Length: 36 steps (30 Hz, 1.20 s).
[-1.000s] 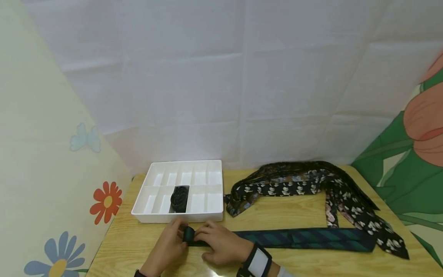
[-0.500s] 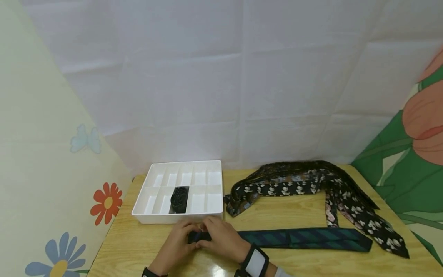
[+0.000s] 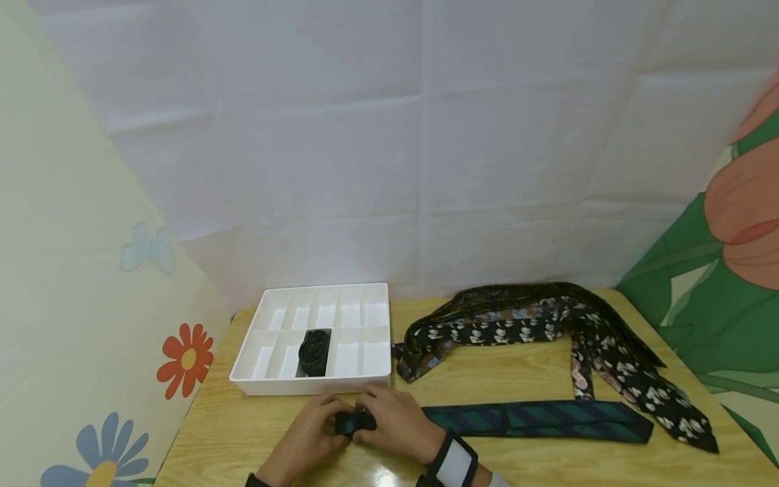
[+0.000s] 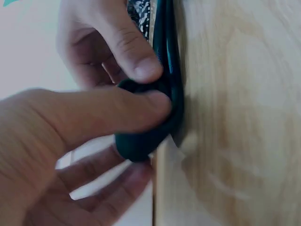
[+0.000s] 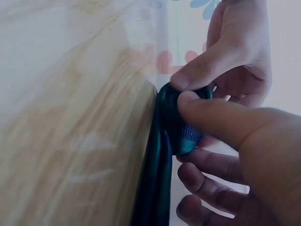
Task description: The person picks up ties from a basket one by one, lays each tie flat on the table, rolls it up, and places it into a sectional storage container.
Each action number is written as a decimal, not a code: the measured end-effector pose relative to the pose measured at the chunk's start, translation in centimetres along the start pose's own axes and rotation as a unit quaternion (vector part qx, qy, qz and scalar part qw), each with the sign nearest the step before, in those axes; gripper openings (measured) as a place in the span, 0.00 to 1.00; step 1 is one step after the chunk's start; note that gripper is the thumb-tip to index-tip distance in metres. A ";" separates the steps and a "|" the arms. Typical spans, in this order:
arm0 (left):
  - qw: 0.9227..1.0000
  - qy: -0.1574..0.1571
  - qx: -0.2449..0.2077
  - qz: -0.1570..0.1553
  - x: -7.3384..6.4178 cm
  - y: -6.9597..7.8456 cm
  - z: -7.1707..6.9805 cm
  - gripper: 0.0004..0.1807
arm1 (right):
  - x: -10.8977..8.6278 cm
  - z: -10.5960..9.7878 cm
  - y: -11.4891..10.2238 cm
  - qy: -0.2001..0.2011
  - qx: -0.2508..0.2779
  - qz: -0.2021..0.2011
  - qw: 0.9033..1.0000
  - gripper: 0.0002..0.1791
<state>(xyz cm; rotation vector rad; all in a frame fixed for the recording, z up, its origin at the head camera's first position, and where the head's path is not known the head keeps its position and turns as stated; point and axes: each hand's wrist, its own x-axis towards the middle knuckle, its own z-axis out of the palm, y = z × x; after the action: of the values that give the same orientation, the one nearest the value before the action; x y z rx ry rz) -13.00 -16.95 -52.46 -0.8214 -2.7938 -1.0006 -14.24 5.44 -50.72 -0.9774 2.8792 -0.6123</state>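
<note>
A dark green and navy striped necktie [image 3: 566, 419] lies lengthwise on the table, its left end wound into a roll [image 3: 353, 423]. My left hand [image 3: 310, 433] grips the left side of this roll, thumb against its coiled edge in the left wrist view. From the other side my right hand [image 3: 398, 423] pinches it, its thumb [image 5: 211, 115] on the near edge of the coil. In the right wrist view the flat strip of the tie runs from the roll along the wood. Part of the roll is hidden behind the fingers.
Just beyond the hands stands a white divided tray [image 3: 310, 387]; one front compartment holds a rolled black tie [image 3: 314, 353]. Several dark patterned ties [image 3: 517, 331] lie heaped at the back right. A white sheet [image 3: 316, 149] hangs behind the wooden table [image 3: 487, 375].
Both hands have shifted slightly right with the roll as the tie winds up. The tie's far right end has slid a little left. The tray and the heaped ties stay put.
</note>
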 end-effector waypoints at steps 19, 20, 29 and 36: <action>1.000 -0.004 0.012 0.028 0.7 1.3 1.1 0.25 | -1.1 -0.4 0.8 0.003 0.016 -0.003 1.000 0.25; 0.999 0.001 0.019 0.036 0.7 1.4 1.0 0.25 | -1.2 -0.5 0.8 0.002 0.017 -0.005 1.000 0.25; 0.999 -0.007 -0.031 0.035 0.7 1.7 1.1 0.26 | -1.7 -0.7 0.9 0.003 0.018 -0.004 1.000 0.24; 0.996 0.030 0.028 0.084 1.0 1.7 1.7 0.27 | -2.0 -0.9 1.5 0.002 0.015 0.006 1.000 0.22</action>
<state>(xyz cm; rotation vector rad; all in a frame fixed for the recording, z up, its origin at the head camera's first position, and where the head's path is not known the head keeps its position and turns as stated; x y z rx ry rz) -12.75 -14.35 -52.61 -0.9815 -2.6384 -0.9005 -13.67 7.99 -50.67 -0.9568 2.8693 -0.6549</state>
